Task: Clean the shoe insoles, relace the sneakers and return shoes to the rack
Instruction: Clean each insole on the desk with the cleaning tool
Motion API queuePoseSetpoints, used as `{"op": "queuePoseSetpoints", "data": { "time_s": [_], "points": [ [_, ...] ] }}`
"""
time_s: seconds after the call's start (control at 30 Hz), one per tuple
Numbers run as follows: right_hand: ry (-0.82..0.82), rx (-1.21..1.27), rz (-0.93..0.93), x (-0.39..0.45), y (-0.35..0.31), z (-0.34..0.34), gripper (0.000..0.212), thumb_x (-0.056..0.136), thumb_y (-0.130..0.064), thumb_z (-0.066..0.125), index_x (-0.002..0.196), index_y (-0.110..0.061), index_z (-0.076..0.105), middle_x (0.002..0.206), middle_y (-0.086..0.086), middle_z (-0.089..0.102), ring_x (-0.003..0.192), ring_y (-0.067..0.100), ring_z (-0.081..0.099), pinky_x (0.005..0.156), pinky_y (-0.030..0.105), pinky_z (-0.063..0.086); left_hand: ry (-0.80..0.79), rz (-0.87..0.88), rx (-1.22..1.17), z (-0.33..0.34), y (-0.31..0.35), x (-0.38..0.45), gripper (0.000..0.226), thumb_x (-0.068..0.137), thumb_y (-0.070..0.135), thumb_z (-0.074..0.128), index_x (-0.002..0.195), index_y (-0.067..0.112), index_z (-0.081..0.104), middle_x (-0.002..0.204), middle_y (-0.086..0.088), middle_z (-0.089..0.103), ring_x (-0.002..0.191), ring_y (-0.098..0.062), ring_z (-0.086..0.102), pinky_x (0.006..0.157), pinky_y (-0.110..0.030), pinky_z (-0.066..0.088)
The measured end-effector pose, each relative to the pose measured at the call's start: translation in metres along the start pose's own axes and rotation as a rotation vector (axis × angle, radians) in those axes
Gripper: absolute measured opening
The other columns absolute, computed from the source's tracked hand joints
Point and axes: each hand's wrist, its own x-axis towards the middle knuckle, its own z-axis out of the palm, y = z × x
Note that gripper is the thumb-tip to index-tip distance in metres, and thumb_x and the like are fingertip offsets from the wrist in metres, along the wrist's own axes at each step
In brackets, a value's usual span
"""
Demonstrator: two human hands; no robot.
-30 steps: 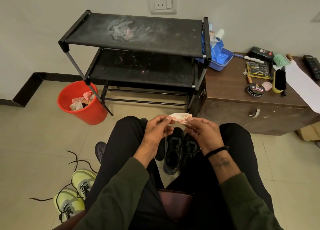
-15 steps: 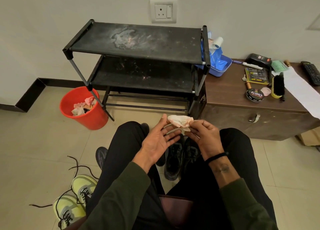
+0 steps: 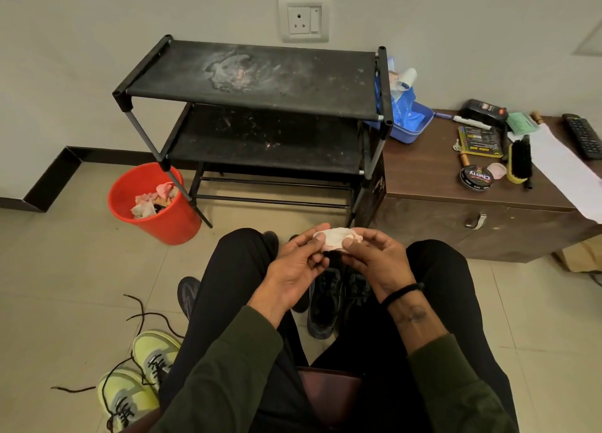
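A crumpled pale wipe [image 3: 334,241] is pinched between the left hand [image 3: 298,263] and the right hand [image 3: 374,260] above the knees, over a pair of black sneakers [image 3: 329,299] set on the floor between the legs. A black two-shelf shoe rack [image 3: 260,107] is seen ahead with a red bucket [image 3: 159,211] of used wipes beside it, and yellow-green sneakers [image 3: 143,377] with loose black laces [image 3: 146,315] are left at the lower left. A polish tin [image 3: 476,178] and a brush [image 3: 520,162] are laid on the brown cabinet [image 3: 456,204] to the right

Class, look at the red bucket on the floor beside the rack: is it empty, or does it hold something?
It holds something. Crumpled pink and white wipes lie inside the red bucket, which stands upright by the shoe rack.
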Motion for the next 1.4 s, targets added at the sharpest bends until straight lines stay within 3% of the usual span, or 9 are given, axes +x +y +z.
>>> {"op": "queuePoseSetpoints", "data": {
  "time_s": [0.2, 0.3, 0.4, 0.67, 0.8, 0.97, 1.1, 1.27, 1.4],
  "points": [
    [-0.04, 0.173, 0.208, 0.008, 0.009, -0.001, 0.032, 0.082, 0.001, 0.074, 0.113, -0.006, 0.068, 0.103, 0.016, 0.075, 0.086, 0.021, 0.072, 0.09, 0.037, 0.058, -0.011, -0.066, -0.15, 0.002, 0.002, -0.002, 0.042, 0.091, 0.015, 0.067, 0.133, 0.016, 0.066, 0.096, -0.008, 0.06, 0.064, -0.008, 0.048, 0.075, -0.027, 0.051],
    [-0.035, 0.22, 0.143, 0.007, 0.009, -0.001, 0.028, 0.081, 0.003, 0.074, 0.106, -0.005, 0.067, 0.103, 0.019, 0.075, 0.086, 0.024, 0.074, 0.085, 0.036, 0.06, 0.024, -0.087, 0.042, -0.002, 0.0, -0.004, 0.051, 0.084, 0.033, 0.08, 0.131, 0.018, 0.066, 0.111, -0.011, 0.066, 0.094, -0.021, 0.06, 0.093, -0.038, 0.055],
    [0.007, 0.157, 0.058, 0.007, 0.008, -0.003, 0.023, 0.079, 0.003, 0.077, 0.099, -0.006, 0.067, 0.099, 0.018, 0.074, 0.087, 0.025, 0.073, 0.083, 0.036, 0.06, 0.045, -0.091, 0.247, 0.002, -0.008, -0.007, 0.042, 0.082, 0.044, 0.081, 0.113, 0.015, 0.075, 0.097, -0.007, 0.071, 0.086, -0.018, 0.064, 0.096, -0.039, 0.055],
    [0.006, 0.019, 0.015, 0.002, 0.009, 0.003, 0.03, 0.083, -0.005, 0.077, 0.11, -0.004, 0.065, 0.102, 0.016, 0.075, 0.087, 0.022, 0.073, 0.087, 0.038, 0.059, 0.123, 0.049, 0.256, 0.0, -0.013, 0.003, 0.024, 0.096, 0.01, 0.066, 0.121, 0.008, 0.07, 0.1, -0.011, 0.073, 0.081, -0.012, 0.067, 0.081, -0.03, 0.058],
    [0.036, 0.079, 0.096, 0.007, 0.011, 0.002, 0.02, 0.086, 0.0, 0.073, 0.105, -0.005, 0.07, 0.101, 0.019, 0.072, 0.079, 0.02, 0.069, 0.081, 0.034, 0.059, 0.218, -0.006, -0.01, 0.001, -0.007, 0.004, 0.023, 0.096, 0.005, 0.062, 0.117, 0.004, 0.07, 0.089, -0.009, 0.071, 0.071, -0.012, 0.061, 0.077, -0.03, 0.054],
    [0.1, 0.082, 0.131, 0.01, 0.008, -0.001, 0.015, 0.089, 0.002, 0.068, 0.103, -0.004, 0.07, 0.103, 0.019, 0.074, 0.083, 0.022, 0.073, 0.081, 0.036, 0.061, 0.178, -0.132, -0.214, -0.005, 0.003, 0.003, 0.033, 0.09, 0.003, 0.057, 0.119, 0.004, 0.073, 0.114, -0.014, 0.072, 0.08, -0.017, 0.058, 0.073, -0.027, 0.048],
    [0.123, 0.212, 0.123, 0.013, 0.006, -0.004, 0.017, 0.093, 0.005, 0.06, 0.106, -0.004, 0.067, 0.108, 0.02, 0.071, 0.095, 0.031, 0.073, 0.075, 0.04, 0.062, 0.141, -0.11, -0.188, -0.003, 0.004, 0.002, 0.038, 0.086, -0.006, 0.065, 0.121, 0.006, 0.072, 0.091, -0.008, 0.066, 0.063, -0.009, 0.047, 0.073, -0.024, 0.05],
    [0.126, 0.301, 0.097, 0.013, 0.001, -0.004, 0.021, 0.094, 0.006, 0.054, 0.104, -0.007, 0.068, 0.107, 0.017, 0.07, 0.098, 0.032, 0.069, 0.078, 0.041, 0.059, 0.082, -0.069, -0.249, 0.002, 0.011, -0.002, 0.047, 0.083, -0.015, 0.062, 0.123, 0.008, 0.068, 0.111, -0.015, 0.062, 0.108, -0.025, 0.057, 0.086, -0.03, 0.053],
    [0.163, 0.328, 0.052, 0.015, -0.001, -0.003, 0.023, 0.095, 0.007, 0.05, 0.098, -0.006, 0.069, 0.106, 0.017, 0.068, 0.098, 0.03, 0.066, 0.088, 0.044, 0.057, 0.027, -0.088, -0.321, 0.0, 0.016, -0.003, 0.053, 0.078, -0.015, 0.064, 0.126, 0.009, 0.068, 0.104, -0.015, 0.063, 0.1, -0.022, 0.058, 0.084, -0.029, 0.051]
  ]
}}
